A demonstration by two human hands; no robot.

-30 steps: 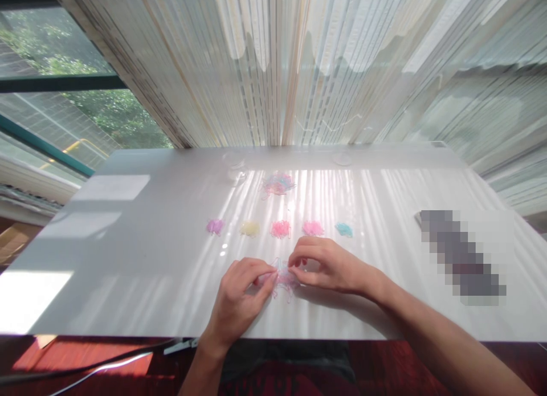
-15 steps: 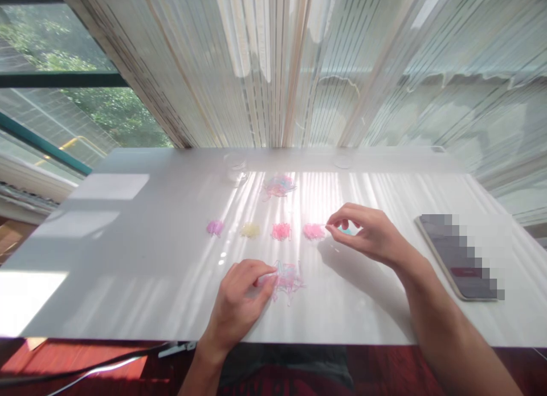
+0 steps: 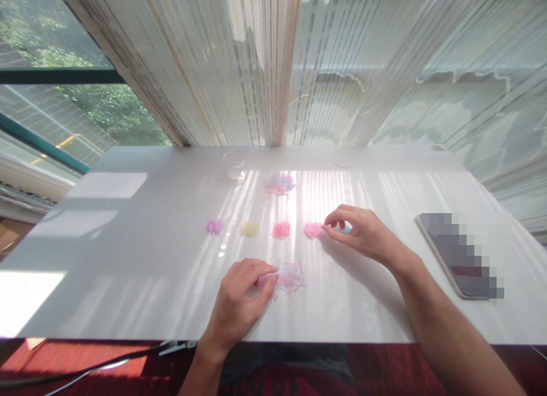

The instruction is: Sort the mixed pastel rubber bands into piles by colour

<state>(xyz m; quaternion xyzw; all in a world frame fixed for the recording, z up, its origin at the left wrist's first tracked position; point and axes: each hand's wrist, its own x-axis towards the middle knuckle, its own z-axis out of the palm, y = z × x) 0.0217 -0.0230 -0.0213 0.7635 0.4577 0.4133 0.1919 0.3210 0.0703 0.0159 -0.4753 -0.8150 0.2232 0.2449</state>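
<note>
Small piles of thin coloured loops lie on the white table (image 3: 171,293). A row holds a purple pile (image 3: 215,227), a yellow pile (image 3: 249,229), a red pile (image 3: 281,231), a pink pile (image 3: 313,230) and a blue pile (image 3: 344,228), partly behind my right hand (image 3: 361,228). That hand's thumb and forefinger pinch at the pink pile's right edge; what they hold is too small to name. At the mixed pile (image 3: 290,277) nearest me, my left hand (image 3: 245,288) has thumb and forefinger closed on its left side. Another mixed pile (image 3: 280,184) lies farther back.
A clear round container (image 3: 236,171) stands at the back, left of centre, and a faint clear round item (image 3: 342,159) is right of centre. A phone (image 3: 457,259) lies at the right. Striped curtains hang behind the table.
My right hand has moved slightly left, its fingertips now against the pink pile, and more of the blue pile shows. My left hand has hardly moved.
</note>
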